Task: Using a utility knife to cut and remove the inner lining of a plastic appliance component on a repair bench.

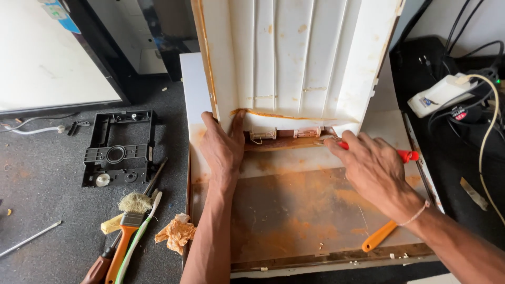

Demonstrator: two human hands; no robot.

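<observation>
Two hands are at work, and we see them on a big white panel (294, 58) that stands tilted up from a rusty flat panel (294, 210); the left hand (222, 147) grips the bottom corner of the white panel; the right hand (373, 168) is closed around a red-handled tool (407, 155), its tip at the hinge; an orange handle (379, 236) lies near the right wrist; brushes (129, 221) rest on the grey table (47, 200).

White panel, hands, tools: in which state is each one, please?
white panel: raised, rust-stained
left hand: gripping the panel's lower corner
right hand: closed on red-handled tool
orange-handled tool: lying loose on rusty base plate
paintbrush: lying unused, bristles frayed
</observation>
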